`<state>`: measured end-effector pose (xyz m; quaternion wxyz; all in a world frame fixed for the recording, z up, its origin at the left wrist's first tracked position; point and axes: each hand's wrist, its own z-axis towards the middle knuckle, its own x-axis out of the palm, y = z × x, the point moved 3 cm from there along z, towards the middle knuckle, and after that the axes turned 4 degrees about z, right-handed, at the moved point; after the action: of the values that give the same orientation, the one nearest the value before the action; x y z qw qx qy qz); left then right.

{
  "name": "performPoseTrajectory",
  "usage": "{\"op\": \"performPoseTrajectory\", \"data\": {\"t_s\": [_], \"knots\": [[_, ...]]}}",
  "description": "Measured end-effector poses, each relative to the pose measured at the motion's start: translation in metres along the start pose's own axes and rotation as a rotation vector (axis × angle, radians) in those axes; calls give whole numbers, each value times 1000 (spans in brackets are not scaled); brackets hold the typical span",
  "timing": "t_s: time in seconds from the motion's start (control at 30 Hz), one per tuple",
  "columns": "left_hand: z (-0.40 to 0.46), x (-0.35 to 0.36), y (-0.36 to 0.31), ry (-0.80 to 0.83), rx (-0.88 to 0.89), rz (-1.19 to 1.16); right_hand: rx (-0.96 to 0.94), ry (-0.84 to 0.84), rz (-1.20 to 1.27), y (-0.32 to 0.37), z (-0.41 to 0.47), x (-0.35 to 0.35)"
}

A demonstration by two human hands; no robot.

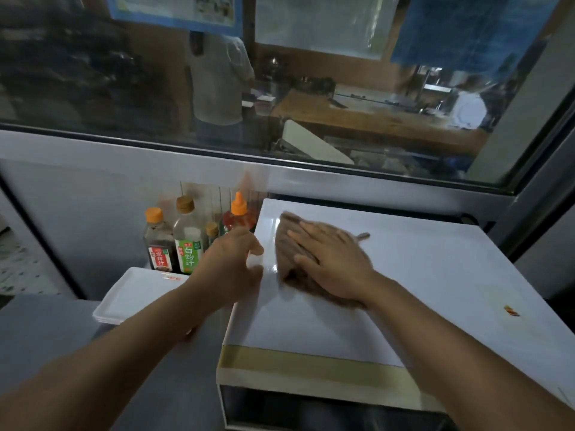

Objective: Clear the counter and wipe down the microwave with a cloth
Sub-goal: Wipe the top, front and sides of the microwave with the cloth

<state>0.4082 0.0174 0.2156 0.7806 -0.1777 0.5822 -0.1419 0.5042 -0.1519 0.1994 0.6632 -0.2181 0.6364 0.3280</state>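
A white microwave (420, 275) fills the lower right, seen from above, with a strip of tan tape along its front edge. A brown-grey cloth (287, 244) lies on its top near the left rear corner. My right hand (329, 259) presses flat on the cloth with straight fingers. My left hand (231, 262) holds the left top edge of the microwave, thumb over the top and fingers curled down its side.
Several sauce bottles (186, 237) stand against the wall left of the microwave. A stack of white trays (130, 293) sits on the grey counter (46, 337) in front of them. A small red-yellow mark (511, 311) shows on the microwave top at right. A glass window runs behind.
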Motion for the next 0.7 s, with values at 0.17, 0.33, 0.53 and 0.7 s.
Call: {"op": "performPoseTrajectory", "data": {"t_s": [0.17,0.33,0.53,0.7], "knots": [[-2,3,4,-75,65,-43,163,-51,28,-84,-2,-14],[0,2,4,-75,40,-41,162,-77,-17,-73,43,-5],[-1,-6,6,-61,-101,-95,-31,-35,86,-18,99,2],[-10,-12,10,-143,-232,-206,-132,-19,143,4,91,-7]]}}
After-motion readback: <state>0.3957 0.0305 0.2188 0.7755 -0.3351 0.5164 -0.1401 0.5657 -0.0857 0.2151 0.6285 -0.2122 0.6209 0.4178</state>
